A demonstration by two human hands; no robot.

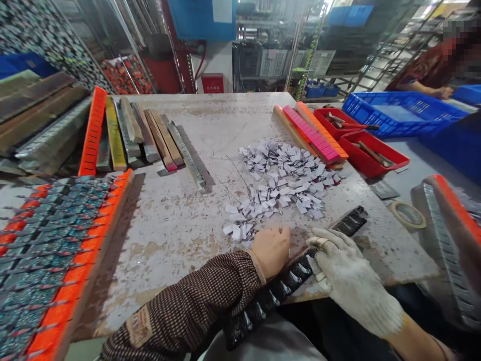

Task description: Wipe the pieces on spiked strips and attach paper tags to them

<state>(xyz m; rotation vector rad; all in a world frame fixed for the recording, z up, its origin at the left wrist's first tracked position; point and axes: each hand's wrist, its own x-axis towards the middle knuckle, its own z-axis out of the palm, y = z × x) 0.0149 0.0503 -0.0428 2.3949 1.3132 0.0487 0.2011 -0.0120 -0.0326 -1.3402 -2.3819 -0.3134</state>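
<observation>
A long black slotted strip (259,312) lies slantwise over the table's front edge, with several small pointed metallic pieces standing in its slots. My right hand (349,276), in a white knit glove, has its fingers wrapped over the strip's upper half. Bare and curled, my left hand (271,249) is at the strip's far side, its sleeve crossing above the lower part. Its fingertips are turned away, so what they hold is hidden. Just beyond it spreads a pile of small folded white paper pieces (285,175).
At left stands an orange-edged rack (93,245) of thin pointed pieces. Slotted bars (150,135) lie behind it. Pink and orange bars (308,133), red trays (376,150), a blue crate (402,113) and a tape roll (408,214) are at right. Another person's hand (443,93) shows beyond.
</observation>
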